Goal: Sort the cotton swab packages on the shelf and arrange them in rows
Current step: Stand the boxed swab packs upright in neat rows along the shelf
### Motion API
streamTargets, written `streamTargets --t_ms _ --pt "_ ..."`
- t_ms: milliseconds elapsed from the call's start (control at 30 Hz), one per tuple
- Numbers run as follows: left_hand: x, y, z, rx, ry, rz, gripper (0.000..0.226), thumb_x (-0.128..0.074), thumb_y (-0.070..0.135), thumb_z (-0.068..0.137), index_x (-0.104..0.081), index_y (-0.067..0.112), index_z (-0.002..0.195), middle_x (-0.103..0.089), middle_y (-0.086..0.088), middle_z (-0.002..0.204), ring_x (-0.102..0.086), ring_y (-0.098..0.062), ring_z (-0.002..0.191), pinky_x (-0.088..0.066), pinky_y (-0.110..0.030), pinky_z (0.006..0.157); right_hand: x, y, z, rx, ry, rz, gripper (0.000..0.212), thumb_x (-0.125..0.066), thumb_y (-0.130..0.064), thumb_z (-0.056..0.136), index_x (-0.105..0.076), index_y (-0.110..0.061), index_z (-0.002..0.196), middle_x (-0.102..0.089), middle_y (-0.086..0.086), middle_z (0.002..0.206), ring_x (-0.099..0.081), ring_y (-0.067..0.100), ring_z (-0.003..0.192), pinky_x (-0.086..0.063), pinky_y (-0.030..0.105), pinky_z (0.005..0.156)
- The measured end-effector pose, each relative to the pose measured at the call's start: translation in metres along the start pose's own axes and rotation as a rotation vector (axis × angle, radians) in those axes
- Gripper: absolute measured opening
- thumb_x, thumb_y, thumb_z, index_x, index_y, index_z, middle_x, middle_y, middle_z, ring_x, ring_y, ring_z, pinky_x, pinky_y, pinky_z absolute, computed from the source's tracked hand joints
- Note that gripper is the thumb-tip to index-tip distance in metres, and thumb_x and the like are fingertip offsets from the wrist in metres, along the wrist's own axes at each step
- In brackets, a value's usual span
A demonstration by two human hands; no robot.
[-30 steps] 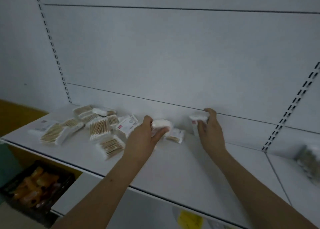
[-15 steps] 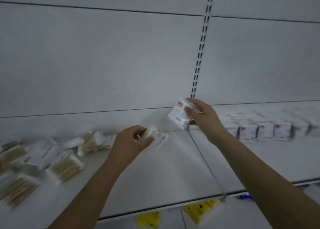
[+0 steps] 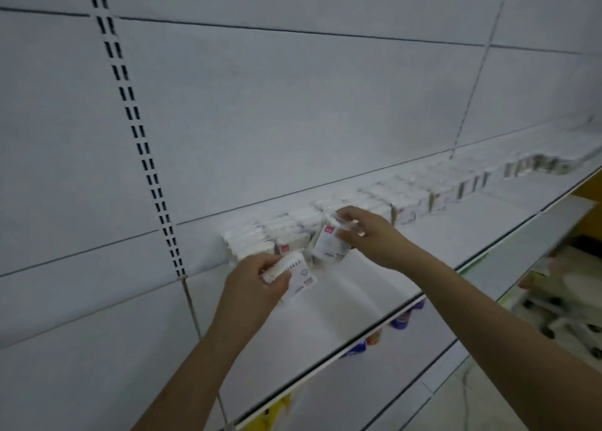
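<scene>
Two cotton swab packages are being held over the white shelf [image 3: 342, 303], one in each hand. The left-hand package [image 3: 294, 276] is being gripped by the left hand [image 3: 252, 287], fingers curled round its upper end, just above the shelf surface near the slotted upright [image 3: 143, 150]. The right-hand package [image 3: 329, 241] is being pinched by the right hand [image 3: 368, 235] between thumb and curled fingers, tilted, at the front of the row of packages [image 3: 374, 202]. That row is being seen lined against the back panel [image 3: 293, 105], running off to the right, blurred farther out. Coloured items [image 3: 402, 318] are showing below the shelf edge, too blurred to identify.
</scene>
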State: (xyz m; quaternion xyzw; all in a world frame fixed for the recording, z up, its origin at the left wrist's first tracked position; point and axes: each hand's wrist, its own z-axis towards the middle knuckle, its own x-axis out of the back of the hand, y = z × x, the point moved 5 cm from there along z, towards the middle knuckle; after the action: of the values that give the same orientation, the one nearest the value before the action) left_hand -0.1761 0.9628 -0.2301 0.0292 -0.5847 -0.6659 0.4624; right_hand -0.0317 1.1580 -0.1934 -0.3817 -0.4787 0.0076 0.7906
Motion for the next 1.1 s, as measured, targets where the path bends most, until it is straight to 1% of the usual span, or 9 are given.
streamTargets --t_ms 67,133,333,433,500,633,800,967,1100 --pt "-0.028 0.009 0.014 0.034 0.008 -0.023 0.021 -0.073 0.019 0.083 -0.065 0.032 0.098 -0.067 0.018 0.093 -0.06 0.008 0.078 -0.041 -0.004 0.064 0.019 0.024 0.01 0.027 -0.009 -0.085 0.029 -0.059 -0.023 0.098 -0.055 -0.02 0.126 -0.055 -0.012 0.115 -0.055 0.011 0.106 -0.038 0.01 0.079" --pt "-0.053 0.014 0.03 0.043 0.026 -0.009 0.021 -0.075 0.019 0.082 -0.065 0.032 0.096 -0.068 0.016 0.09 -0.061 0.006 0.075 -0.045 -0.009 0.062 0.03 0.046 0.022 0.053 -0.025 -0.128 0.027 -0.058 -0.023 0.098 -0.056 -0.02 0.124 -0.055 -0.013 0.114 -0.053 0.009 0.104 -0.037 0.013 0.077" --pt "-0.102 0.032 0.07 -0.077 0.139 0.181 0.016 -0.073 0.025 0.087 -0.068 0.026 0.102 -0.055 0.013 0.1 -0.057 0.005 0.08 -0.041 -0.002 0.071 0.037 0.094 0.049 0.299 0.005 -0.291 0.026 -0.059 -0.02 0.098 -0.064 -0.019 0.123 -0.062 -0.003 0.122 -0.053 0.018 0.11 -0.039 0.026 0.095" --pt "-0.119 0.034 0.08 -0.169 0.179 0.4 0.023 -0.074 0.022 0.085 -0.07 0.02 0.108 -0.055 0.006 0.104 -0.057 -0.007 0.089 -0.047 -0.019 0.083 0.034 0.111 0.06 0.416 0.074 -0.343 0.026 -0.061 -0.02 0.095 -0.066 -0.021 0.121 -0.061 -0.003 0.121 -0.052 0.02 0.109 -0.042 0.032 0.094" --pt "-0.128 0.031 0.08 -0.212 0.225 0.624 0.037 -0.081 0.024 0.074 -0.069 0.019 0.109 -0.057 0.001 0.104 -0.053 -0.023 0.098 -0.044 -0.037 0.084 0.026 0.121 0.061 0.468 0.067 -0.386 0.037 -0.064 -0.033 0.092 -0.06 -0.026 0.128 -0.056 -0.005 0.13 -0.047 0.018 0.12 -0.041 0.038 0.101" --pt "-0.134 0.024 0.079 -0.236 0.262 0.832 0.062 -0.088 0.039 0.056 -0.066 0.021 0.112 -0.056 -0.006 0.116 -0.044 -0.028 0.107 -0.027 -0.04 0.086 0.012 0.134 0.058 0.549 -0.032 -0.497 0.072 -0.06 -0.056 0.089 -0.036 -0.026 0.15 -0.038 -0.007 0.153 -0.029 0.012 0.143 -0.011 0.033 0.122" --pt "-0.132 0.022 0.086 -0.233 0.277 0.884 0.071 -0.089 0.043 0.059 -0.063 0.02 0.121 -0.059 -0.005 0.118 -0.054 -0.031 0.111 -0.026 -0.043 0.098 0.003 0.128 0.067 0.687 0.031 -0.522 0.069 -0.052 -0.055 0.093 -0.041 -0.014 0.148 -0.047 0.003 0.148 -0.04 0.019 0.139 -0.021 0.034 0.121" --pt "-0.136 0.021 0.089 -0.231 0.229 0.888 0.069 -0.088 0.045 0.06 -0.063 0.019 0.12 -0.057 -0.007 0.117 -0.056 -0.03 0.107 -0.027 -0.043 0.095 -0.007 0.13 0.069 0.688 0.02 -0.574 0.073 -0.044 -0.056 0.098 -0.029 -0.012 0.154 -0.034 0.003 0.157 -0.026 0.017 0.148 -0.021 0.04 0.121" --pt "-0.127 0.022 0.081 -0.248 0.18 0.85 0.074 -0.071 0.057 0.074 -0.053 0.02 0.135 -0.054 -0.005 0.132 -0.049 -0.027 0.123 -0.023 -0.043 0.106 0.012 0.111 0.063 0.694 0.076 -0.554 0.07 -0.032 -0.056 0.102 -0.019 -0.014 0.156 -0.022 0.003 0.162 -0.012 0.015 0.151 -0.012 0.042 0.124"
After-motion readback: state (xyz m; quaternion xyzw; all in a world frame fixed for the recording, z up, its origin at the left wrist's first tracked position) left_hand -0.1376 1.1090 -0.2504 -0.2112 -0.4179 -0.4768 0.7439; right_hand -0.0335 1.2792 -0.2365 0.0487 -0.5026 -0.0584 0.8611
